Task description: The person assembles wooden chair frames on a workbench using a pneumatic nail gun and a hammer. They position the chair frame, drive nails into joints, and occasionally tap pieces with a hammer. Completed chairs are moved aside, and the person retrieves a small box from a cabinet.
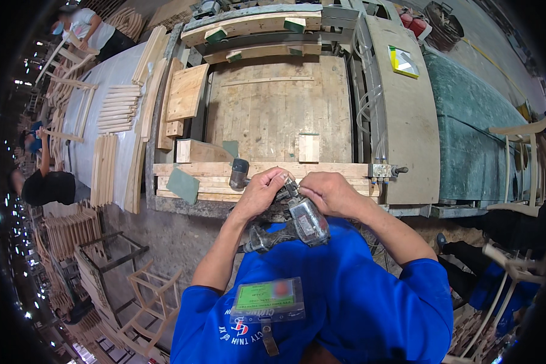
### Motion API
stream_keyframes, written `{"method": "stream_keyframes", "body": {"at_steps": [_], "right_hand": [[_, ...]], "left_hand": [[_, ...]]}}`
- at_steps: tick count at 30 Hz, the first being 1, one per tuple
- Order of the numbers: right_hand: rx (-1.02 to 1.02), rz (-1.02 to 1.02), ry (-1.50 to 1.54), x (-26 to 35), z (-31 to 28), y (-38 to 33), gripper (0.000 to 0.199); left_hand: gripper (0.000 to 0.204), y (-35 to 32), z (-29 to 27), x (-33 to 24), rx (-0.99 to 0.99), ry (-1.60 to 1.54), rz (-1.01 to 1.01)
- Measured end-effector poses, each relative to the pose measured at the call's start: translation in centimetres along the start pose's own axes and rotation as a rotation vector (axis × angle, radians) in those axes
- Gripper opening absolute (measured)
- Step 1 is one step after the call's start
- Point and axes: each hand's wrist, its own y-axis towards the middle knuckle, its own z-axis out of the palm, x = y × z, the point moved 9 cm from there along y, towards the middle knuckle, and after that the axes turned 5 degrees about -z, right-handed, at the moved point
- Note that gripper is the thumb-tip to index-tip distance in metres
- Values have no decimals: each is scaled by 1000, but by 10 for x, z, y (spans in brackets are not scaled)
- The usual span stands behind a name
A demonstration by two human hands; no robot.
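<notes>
A worn grey-black air nail gun (309, 221) lies tilted in front of my body, over my lap, its nose pointing away from me. My left hand (262, 193) is closed at the left side of the nose, thumb and fingertips pressed together on it. My right hand (332, 193) is curled closed against the nose's right side. Whether a small part sits between the fingertips cannot be made out. Just left of my left hand, a dark-headed mallet (239, 174) rests on the wooden front beam (215, 188) of the work frame.
Behind the beam lies a wooden bed (273, 109) with a small block (309, 148). A green pad (182, 185) and a valve block (380, 171) flank my hands. Stacked sticks (119, 108) lie on the left table. Chair frames (155, 303) stand lower left; people work at both sides.
</notes>
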Motion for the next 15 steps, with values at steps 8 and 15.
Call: {"method": "stream_keyframes", "body": {"at_steps": [8,15], "right_hand": [[-66,70,44,-13,-2,0,10],[-28,-44,-32,-2,-1,-1,12]], "left_hand": [[30,0,1,-15,16,68,77],[33,2,-1,-6,21,29,32]]}}
